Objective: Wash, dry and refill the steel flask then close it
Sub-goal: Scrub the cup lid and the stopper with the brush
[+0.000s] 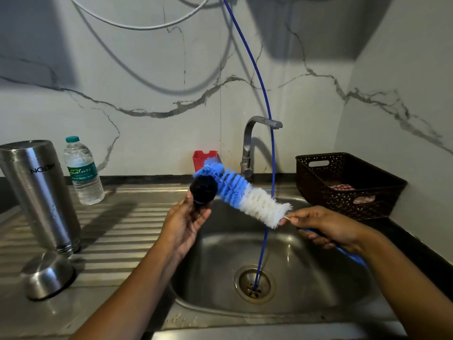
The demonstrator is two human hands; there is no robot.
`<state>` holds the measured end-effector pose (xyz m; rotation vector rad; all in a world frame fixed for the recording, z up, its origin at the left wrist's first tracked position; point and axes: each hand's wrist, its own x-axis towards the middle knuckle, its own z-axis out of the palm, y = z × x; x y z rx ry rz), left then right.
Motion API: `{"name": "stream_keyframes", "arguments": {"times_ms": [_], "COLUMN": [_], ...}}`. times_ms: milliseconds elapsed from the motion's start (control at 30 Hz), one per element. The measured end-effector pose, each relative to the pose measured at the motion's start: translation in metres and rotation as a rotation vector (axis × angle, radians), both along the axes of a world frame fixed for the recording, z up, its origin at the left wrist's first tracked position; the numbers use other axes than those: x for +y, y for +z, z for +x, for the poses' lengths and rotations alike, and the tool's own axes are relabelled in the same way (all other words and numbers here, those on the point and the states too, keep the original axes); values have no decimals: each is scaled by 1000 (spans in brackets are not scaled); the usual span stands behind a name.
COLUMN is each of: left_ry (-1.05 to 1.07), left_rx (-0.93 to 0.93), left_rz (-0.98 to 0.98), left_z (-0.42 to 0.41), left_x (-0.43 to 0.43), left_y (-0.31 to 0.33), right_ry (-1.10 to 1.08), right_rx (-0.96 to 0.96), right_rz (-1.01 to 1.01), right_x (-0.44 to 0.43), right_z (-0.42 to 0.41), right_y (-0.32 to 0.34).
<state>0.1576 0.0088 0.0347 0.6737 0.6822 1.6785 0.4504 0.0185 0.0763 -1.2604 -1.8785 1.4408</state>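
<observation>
Head view: washing step in hand, judged from the tools. Left hand (186,224) holds the black stopper (203,190) between thumb and fingers, raised above the near-left edge of the sink (220,253). Right hand (326,229) has its fingers curled round the blue handle of the bottle brush (247,197), whose blue bristle end lies against the stopper and whose white end sits nearest the right hand. The steel flask (40,192) stands mouth down, logo inverted, on the ribbed drainboard (117,231) at far left, well apart from both hands. The steel cup lid (47,276) rests rim down just in front of it. No water is seen falling from the tap (250,146). A thin blue hose (270,143) hangs into the drain. A sealed water bottle (83,170) stands beside the flask, probably the refill supply. Judgement: the stopper is being scrubbed, and drying, refilling and closing are all outstanding. The next move likely calls for turning the stopper against the bristles to reach its threads, then a rinse under the tap, which needs one hand freed to open it.
</observation>
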Motion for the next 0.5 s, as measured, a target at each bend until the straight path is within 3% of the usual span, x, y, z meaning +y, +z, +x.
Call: {"name": "stream_keyframes", "arguments": {"times_ms": [333, 500], "left_ry": [-190, -165], "left_rx": [-17, -32], "left_rz": [-154, -167], "left_z": [-1, -12], "left_x": [-1, 0], "left_y": [3, 7], "right_ry": [57, 89], "right_rx": [7, -33], "right_rz": [85, 151], "right_x": [7, 4], "right_z": [-1, 17], "right_y": [-7, 3]}}
